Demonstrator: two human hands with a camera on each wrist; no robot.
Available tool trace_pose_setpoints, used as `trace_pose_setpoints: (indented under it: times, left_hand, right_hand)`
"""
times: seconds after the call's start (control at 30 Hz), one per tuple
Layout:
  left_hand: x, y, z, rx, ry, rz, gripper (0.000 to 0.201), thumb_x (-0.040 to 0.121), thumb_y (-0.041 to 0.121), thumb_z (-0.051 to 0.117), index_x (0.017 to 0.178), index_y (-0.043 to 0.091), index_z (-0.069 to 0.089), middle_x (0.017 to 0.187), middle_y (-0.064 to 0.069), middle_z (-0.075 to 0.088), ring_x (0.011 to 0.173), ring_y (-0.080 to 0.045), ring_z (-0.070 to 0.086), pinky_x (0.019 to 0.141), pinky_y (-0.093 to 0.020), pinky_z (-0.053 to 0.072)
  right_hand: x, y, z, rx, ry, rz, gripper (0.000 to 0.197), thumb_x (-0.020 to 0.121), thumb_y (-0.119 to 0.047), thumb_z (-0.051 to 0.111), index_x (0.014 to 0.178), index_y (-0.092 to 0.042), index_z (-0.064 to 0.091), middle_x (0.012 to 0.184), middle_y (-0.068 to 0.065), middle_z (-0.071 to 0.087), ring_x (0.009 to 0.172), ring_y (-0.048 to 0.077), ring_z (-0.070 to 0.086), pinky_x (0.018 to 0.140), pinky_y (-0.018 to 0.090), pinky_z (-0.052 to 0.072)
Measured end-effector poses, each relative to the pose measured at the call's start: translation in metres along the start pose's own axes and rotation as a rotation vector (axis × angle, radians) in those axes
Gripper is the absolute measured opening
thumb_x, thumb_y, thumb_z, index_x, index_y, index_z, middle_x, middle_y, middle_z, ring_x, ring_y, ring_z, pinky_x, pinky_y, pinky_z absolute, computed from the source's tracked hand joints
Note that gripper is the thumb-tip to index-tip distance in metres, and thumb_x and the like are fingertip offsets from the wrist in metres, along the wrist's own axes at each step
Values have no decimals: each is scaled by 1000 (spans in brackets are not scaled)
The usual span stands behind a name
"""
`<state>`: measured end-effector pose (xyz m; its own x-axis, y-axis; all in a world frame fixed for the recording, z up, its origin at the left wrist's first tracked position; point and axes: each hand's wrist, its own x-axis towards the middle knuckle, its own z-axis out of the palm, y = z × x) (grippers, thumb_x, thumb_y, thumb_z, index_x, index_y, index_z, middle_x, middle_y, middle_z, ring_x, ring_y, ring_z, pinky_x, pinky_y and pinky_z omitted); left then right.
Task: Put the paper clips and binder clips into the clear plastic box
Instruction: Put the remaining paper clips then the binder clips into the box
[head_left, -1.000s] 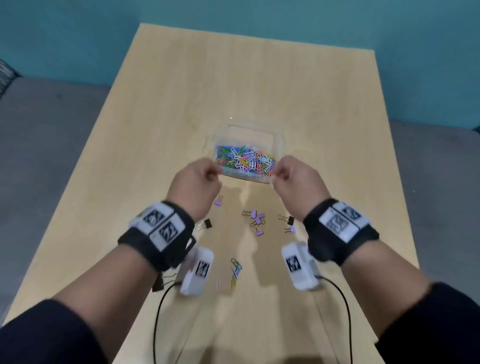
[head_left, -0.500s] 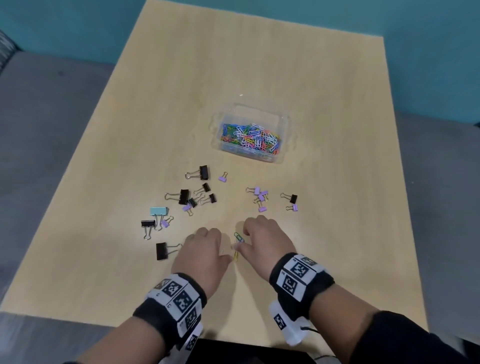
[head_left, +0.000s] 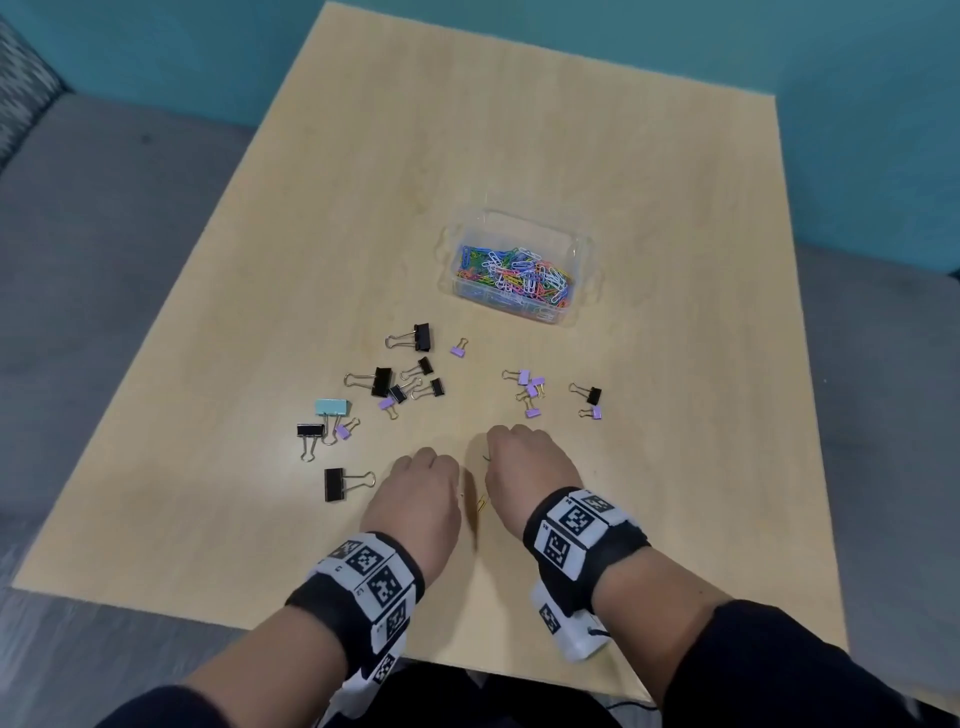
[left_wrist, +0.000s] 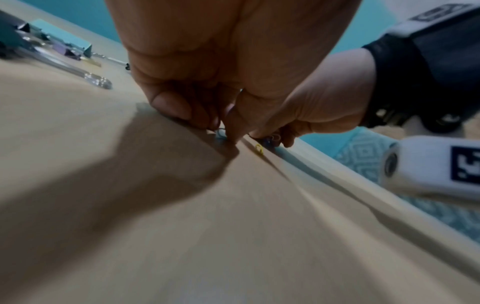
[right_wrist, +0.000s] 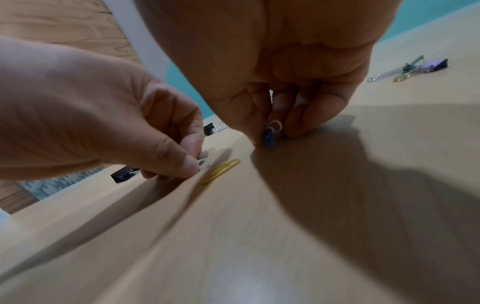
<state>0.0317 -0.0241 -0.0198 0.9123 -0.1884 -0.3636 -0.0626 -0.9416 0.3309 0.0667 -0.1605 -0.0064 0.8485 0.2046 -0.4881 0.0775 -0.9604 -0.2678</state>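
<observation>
The clear plastic box (head_left: 584, 249) sits mid-table, holding a heap of coloured paper clips (head_left: 514, 273). Black, purple and one teal binder clips (head_left: 382, 382) lie scattered in front of it. Near the table's front, my left hand (head_left: 423, 480) pinches a white paper clip (right_wrist: 203, 163) against the wood. Beside it, my right hand (head_left: 519, 457) pinches a blue and a white paper clip (right_wrist: 270, 131). A yellow paper clip (right_wrist: 221, 171) lies loose between the two hands, also in the head view as the yellow clip (head_left: 480, 503).
The light wooden table (head_left: 675, 467) has grey floor and a teal wall around it. A large black binder clip (head_left: 335, 484) lies just left of my left hand. Purple clips (head_left: 530, 389) and a black one (head_left: 592, 395) lie beyond my right hand.
Both hands came back from the box to the front of the table and lowered onto the loose paper clips, fingers closing on them. The head view tilted down.
</observation>
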Motion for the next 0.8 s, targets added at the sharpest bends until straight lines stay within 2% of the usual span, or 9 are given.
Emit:
trace_pose_setpoints:
  times: [0.1, 0.2, 0.33, 0.4, 0.5, 0.57, 0.63, 0.73, 0.8]
  left_hand:
    - [-1, 6, -1, 19, -30, 44, 18, 83, 2, 39, 89, 19, 43, 93, -2, 47, 80, -16, 31, 68, -26, 26]
    - [-1, 8, -4, -92, -45, 22, 20, 77, -2, 38, 82, 17, 37, 80, 2, 41, 75, -19, 38, 62, -29, 28]
    - [-3, 4, -2, -204, -77, 10, 17, 81, 0, 42, 82, 15, 50, 86, -1, 45, 68, -21, 47, 60, -30, 39]
    - [-5, 10, -2, -170, -99, 13, 14, 83, 5, 42, 81, 13, 53, 92, -1, 45, 71, -21, 48, 65, -32, 44]
    - [-7, 21, -6, -125, -99, 15, 4, 84, 15, 46, 79, 15, 46, 95, -2, 44, 76, -19, 44, 67, -29, 38]
    - [-7, 22, -6, -34, -82, 32, 7, 86, 21, 48, 89, 15, 50, 101, -4, 47, 86, -21, 47, 72, -29, 39]
    - [-3, 23, -4, 49, -83, 32, 13, 87, 17, 46, 99, 13, 51, 107, -6, 48, 95, -24, 49, 74, -29, 36]
    - [3, 34, -2, 121, -126, 50, 19, 85, 9, 43, 102, 12, 50, 110, -7, 49, 97, -25, 48, 71, -29, 30]
    - [3, 41, -1, 138, -165, 67, 21, 83, 7, 44, 103, 11, 50, 110, -7, 49, 96, -26, 49, 71, -29, 30]
  right_hand:
    - [2, 6, -2, -18, -4, -10, 12, 86, -4, 40, 83, -15, 38, 91, 9, 53, 77, 24, 40, 63, 33, 32]
    - [1, 22, -6, 105, 27, 39, 8, 87, -8, 41, 80, -12, 44, 82, 5, 55, 73, 25, 50, 59, 33, 40]
    - [-15, 44, -6, 388, 75, 163, 10, 85, -16, 47, 77, -17, 53, 71, 1, 60, 64, 22, 57, 58, 34, 47]
    - [-23, 55, -3, 439, 76, 183, 9, 84, -17, 50, 75, -19, 54, 70, -1, 60, 63, 20, 56, 58, 35, 48]
    - [-28, 64, 3, 464, 96, 182, 9, 82, -18, 53, 73, -20, 55, 68, -2, 60, 64, 19, 57, 61, 38, 49]
    - [-27, 59, 5, 467, 97, 165, 10, 82, -17, 54, 73, -20, 55, 67, -2, 60, 64, 19, 56, 61, 38, 49]
    - [-25, 53, 5, 466, 97, 140, 9, 83, -17, 55, 75, -19, 55, 68, -3, 59, 65, 18, 56, 62, 36, 48]
    - [-25, 56, 6, 451, 103, 125, 7, 85, -18, 55, 78, -17, 55, 70, -3, 58, 67, 19, 56, 62, 35, 48]
    - [-26, 61, 8, 445, 96, 123, 8, 85, -18, 54, 77, -18, 55, 69, -3, 58, 66, 18, 56, 61, 35, 47]
